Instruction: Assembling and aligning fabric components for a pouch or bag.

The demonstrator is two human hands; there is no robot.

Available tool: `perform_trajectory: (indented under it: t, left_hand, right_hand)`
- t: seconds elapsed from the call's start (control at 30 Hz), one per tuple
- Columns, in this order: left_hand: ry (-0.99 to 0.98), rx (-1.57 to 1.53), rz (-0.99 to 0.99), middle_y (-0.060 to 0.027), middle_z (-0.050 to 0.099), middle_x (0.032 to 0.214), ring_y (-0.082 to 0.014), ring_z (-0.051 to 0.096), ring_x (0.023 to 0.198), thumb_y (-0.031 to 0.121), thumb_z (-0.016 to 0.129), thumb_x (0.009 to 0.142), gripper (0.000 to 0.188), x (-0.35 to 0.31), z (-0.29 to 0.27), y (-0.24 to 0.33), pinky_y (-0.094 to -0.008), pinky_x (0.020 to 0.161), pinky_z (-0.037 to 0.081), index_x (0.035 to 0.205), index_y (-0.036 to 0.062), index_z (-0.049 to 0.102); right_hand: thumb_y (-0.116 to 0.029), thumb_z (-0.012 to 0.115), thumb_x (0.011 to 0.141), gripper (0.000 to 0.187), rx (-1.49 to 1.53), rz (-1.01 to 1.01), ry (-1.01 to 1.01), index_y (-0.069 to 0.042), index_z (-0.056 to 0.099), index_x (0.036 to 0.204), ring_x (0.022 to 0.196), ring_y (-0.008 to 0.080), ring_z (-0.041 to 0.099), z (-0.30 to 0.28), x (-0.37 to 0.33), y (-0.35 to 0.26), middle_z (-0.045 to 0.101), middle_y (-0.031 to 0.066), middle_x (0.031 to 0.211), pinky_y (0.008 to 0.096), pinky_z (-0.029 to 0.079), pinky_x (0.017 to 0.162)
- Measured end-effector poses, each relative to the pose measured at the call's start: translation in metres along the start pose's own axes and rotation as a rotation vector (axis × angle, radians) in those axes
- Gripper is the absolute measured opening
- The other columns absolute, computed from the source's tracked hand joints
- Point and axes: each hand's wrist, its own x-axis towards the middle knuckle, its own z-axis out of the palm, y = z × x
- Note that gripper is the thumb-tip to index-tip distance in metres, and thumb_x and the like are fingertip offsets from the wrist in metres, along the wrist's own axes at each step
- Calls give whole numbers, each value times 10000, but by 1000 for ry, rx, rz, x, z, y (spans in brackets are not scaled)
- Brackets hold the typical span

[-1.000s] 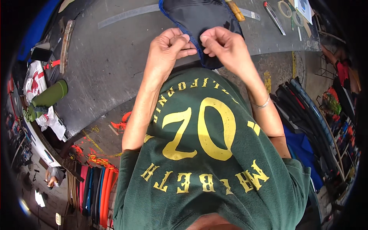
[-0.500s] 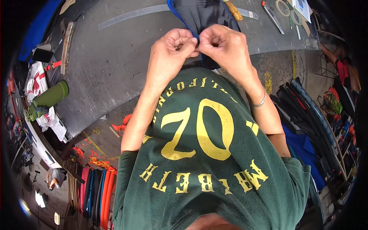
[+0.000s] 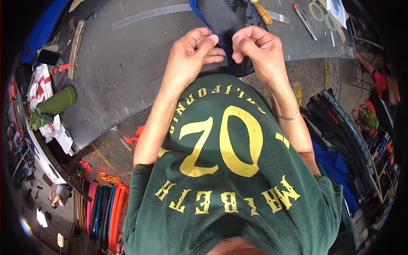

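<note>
A black, slightly shiny fabric piece with blue edging [image 3: 229, 19] lies over the near edge of the dark worktable, its narrow end toward me. My left hand [image 3: 197, 49] is at its left edge, thumb and forefinger pinched on the blue trim and the other fingers half bent beside it. Over the right part of the piece, my right hand [image 3: 259, 46] is closed in a pinch, a little apart from the left. Whatever the right fingers hold, if anything, is too small to see. A wooden handle [image 3: 262, 13] lies by the fabric's right edge.
On the table [image 3: 127, 63] lie a metal ruler [image 3: 148, 17], a red-and-grey cutter knife [image 3: 304, 21], tape rolls [image 3: 315, 12] and a wooden strip [image 3: 77, 49]. A green bottle [image 3: 57, 100] is at left. Rolled sheets [image 3: 335, 123] stand at right. Other people are farther off.
My right hand has moved right, away from the left hand, and its fingers have turned. My left hand's lower fingers have loosened. The view has shifted slightly.
</note>
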Motion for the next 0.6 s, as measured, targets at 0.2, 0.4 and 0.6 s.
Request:
perform_trajectory:
  t: [0.2,0.4,0.6]
  left_hand:
    - [-28,54,1,-126,696,1054,-202,733,874,162,598,1026,293,0,0,2,-318,820,623,1201,-72,595]
    - [-14,76,15,-164,705,1016,-221,743,885,168,604,1020,349,1,0,-3,-308,786,625,1212,-121,565]
    - [13,19,20,-164,684,982,-232,739,859,161,595,1023,362,6,-8,-8,-316,788,626,1232,-130,544]
  right_hand:
    - [-71,722,912,107,-533,-402,82,1,716,990,743,92,634,1,1,12,696,55,877,237,507,662]
    - [-80,663,946,93,-768,-474,93,5,655,983,722,109,603,14,2,9,630,71,803,277,488,639]
    - [-163,537,1032,158,-4,-60,40,-18,600,1023,671,69,504,2,2,7,560,-11,737,217,413,663]
